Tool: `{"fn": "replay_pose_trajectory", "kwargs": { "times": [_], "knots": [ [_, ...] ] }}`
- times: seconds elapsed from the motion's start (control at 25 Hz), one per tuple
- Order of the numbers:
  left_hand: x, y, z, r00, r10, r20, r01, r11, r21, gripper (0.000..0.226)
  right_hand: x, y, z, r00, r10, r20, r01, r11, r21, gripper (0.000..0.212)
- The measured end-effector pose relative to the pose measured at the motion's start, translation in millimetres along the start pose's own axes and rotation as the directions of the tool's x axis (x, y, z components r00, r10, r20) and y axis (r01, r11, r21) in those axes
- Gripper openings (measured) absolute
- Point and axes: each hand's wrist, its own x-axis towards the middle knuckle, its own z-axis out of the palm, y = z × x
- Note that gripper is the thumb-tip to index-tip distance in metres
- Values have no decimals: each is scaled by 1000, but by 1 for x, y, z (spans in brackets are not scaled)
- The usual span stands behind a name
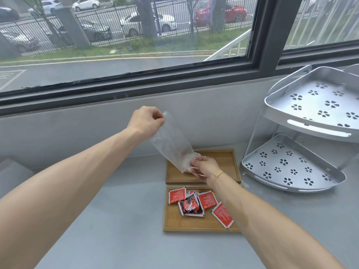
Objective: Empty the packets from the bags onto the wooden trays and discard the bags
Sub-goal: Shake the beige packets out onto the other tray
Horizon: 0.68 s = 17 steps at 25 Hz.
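Bag slanting mouth-down over far tray, pinched high by left hand, mouth gripped by right hand, red packets on near tray

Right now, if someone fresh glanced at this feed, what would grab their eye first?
Mid-frame, both hands work a clear plastic bag: the left hand pinches its top corner high, the right hand grips its lower end over the far wooden tray. Next come the red packets heaped on the near wooden tray. At right stands a silver two-tier corner shelf punched with flower-shaped holes.
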Motion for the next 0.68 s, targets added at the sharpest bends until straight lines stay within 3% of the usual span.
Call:
{"fn": "replay_pose_trajectory", "kwargs": {
  "times": [0.24, 0.4, 0.56, 0.68],
  "knots": [
    [-14, 2, -7, 1000, -23, -13, 22, 997, -74, 11, -14, -6, -13, 999, -42, 7, 42, 999, 11, 14],
    [-36, 1, -4, 998, -56, -11, 53, 980, -192, 12, -46, -14, -43, 992, -58, 112, 46, 993, 110, 14],
    [-68, 3, 11, 983, -123, 136, 173, 866, -469, 11, -84, -14, -85, 971, -95, 219, 47, 976, 212, 21],
    [-100, 13, 29, 955, -116, 273, 262, 761, -594, 12, -113, -7, -116, 971, -145, 190, 106, 974, 200, 35]
  ]
}}
